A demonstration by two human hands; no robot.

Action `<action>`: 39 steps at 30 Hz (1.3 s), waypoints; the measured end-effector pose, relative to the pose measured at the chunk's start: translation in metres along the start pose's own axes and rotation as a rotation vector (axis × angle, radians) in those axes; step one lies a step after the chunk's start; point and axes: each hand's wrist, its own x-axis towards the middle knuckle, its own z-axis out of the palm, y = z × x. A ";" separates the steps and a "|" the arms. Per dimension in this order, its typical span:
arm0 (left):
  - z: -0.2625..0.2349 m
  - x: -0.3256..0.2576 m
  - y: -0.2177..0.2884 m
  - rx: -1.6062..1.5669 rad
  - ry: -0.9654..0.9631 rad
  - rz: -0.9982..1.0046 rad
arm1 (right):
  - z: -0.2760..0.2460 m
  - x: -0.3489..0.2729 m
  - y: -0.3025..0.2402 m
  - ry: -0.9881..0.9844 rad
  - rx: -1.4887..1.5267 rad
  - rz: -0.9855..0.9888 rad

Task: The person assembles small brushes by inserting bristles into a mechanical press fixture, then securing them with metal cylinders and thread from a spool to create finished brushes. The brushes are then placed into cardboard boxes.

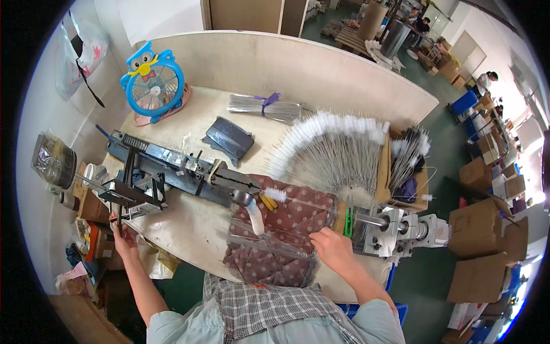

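At the left end of the bench my left hand (124, 239) is closed around the lower end of a black lever (118, 213) on a metal frame. My right hand (334, 247) is pinched at the right side of a brown polka-dot cloth (286, 269), on the end of thin metal wires (275, 245) that stretch left across it. A white-bristled brush (275, 194) on a twisted wire sits between the long black machine bed (183, 175) and the metal spindle unit (389, 227). Beside it lie a yellow-handled tool (267, 201), a white bottle (255, 219) and a small metal cup (241, 198).
Many finished wire brushes (338, 149) fan out at the back right, beside a cardboard box (421, 186) of more brushes. Farther back are a tied wire bundle (266, 107), a dark flat case (229, 137) and a blue owl fan (153, 86). A low partition (286, 69) borders the bench.
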 end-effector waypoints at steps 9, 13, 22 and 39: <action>0.070 -0.105 -0.097 -0.163 -0.085 -0.155 | 0.005 -0.011 0.001 -0.097 -0.040 0.028; 0.150 -0.222 -0.119 -0.031 -0.494 -0.531 | 0.008 -0.010 0.004 -0.107 -0.067 0.033; 0.278 -0.371 -0.101 0.224 -0.740 -0.936 | 0.009 -0.003 0.004 -0.044 0.061 0.038; 0.277 -0.358 -0.083 0.640 -1.751 -0.473 | -0.140 -0.003 0.014 0.555 -0.135 0.074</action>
